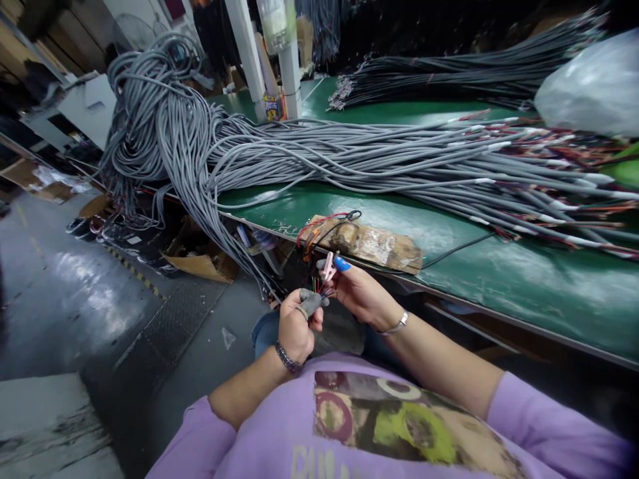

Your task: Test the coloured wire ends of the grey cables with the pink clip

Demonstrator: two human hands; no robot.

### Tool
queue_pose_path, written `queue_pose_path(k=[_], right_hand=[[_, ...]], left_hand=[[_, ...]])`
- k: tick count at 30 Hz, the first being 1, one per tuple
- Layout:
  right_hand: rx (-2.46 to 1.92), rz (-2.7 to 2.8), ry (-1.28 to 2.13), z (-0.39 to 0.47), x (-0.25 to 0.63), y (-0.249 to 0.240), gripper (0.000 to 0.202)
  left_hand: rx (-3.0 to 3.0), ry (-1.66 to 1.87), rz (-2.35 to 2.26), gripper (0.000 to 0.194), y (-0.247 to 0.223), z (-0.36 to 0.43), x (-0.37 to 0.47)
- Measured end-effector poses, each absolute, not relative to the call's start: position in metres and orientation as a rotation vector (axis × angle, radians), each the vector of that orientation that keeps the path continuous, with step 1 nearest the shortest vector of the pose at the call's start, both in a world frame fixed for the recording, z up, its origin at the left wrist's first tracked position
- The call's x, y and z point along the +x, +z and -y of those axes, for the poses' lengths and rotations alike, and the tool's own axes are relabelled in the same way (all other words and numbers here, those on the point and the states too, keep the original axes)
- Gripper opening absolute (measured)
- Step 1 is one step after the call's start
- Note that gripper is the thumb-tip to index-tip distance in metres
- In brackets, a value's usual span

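My left hand (297, 326), with grey coverings on its fingertips, is closed around the end of a grey cable. Thin coloured wires (327, 291) fan out of that grip toward my right hand. My right hand (364, 296) has a blue covering on the thumb and pinches a small pale pink plastic piece (329, 267); its exact kind is too small to make out. Just beyond both hands, at the bench edge, lies a worn wooden block (384, 247) with a red and a black lead and an orange part (309, 243).
A large bundle of grey cables (309, 150) runs along the green bench (524, 286), its stripped ends to the right. Behind it lie black cables (439, 76) and a clear plastic bag (594, 86). A white post (289, 73) rises at the back. An open cardboard box (202, 265) stands below left.
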State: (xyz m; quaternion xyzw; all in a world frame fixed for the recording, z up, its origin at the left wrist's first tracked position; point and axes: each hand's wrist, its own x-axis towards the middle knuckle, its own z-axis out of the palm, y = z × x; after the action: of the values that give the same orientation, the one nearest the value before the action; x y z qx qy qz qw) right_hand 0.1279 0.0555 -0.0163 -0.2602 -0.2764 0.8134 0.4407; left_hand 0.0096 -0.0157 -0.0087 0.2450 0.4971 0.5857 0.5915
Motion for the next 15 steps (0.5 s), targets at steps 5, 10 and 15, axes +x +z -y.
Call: queue_pose_path(k=[5, 10, 15], right_hand=[[-0.79, 0.837, 1.733, -0.053, 0.1247, -0.022, 0.042], [-0.724, 0.776, 1.855, -0.0578, 0.1228, -0.0266, 0.046], [-0.662, 0.598, 2.019, -0.0624, 0.1212, -0.0232, 0.037]], left_hand=[[0.544, 1.383, -1.145, 0.024, -0.007, 0.0145, 0.0097], [0.539, 1.369, -1.107, 0.019, -0.0067, 0.0131, 0.0114], [0.485, 1.361, -1.115, 0.019, -0.0066, 0.0087, 0.013]])
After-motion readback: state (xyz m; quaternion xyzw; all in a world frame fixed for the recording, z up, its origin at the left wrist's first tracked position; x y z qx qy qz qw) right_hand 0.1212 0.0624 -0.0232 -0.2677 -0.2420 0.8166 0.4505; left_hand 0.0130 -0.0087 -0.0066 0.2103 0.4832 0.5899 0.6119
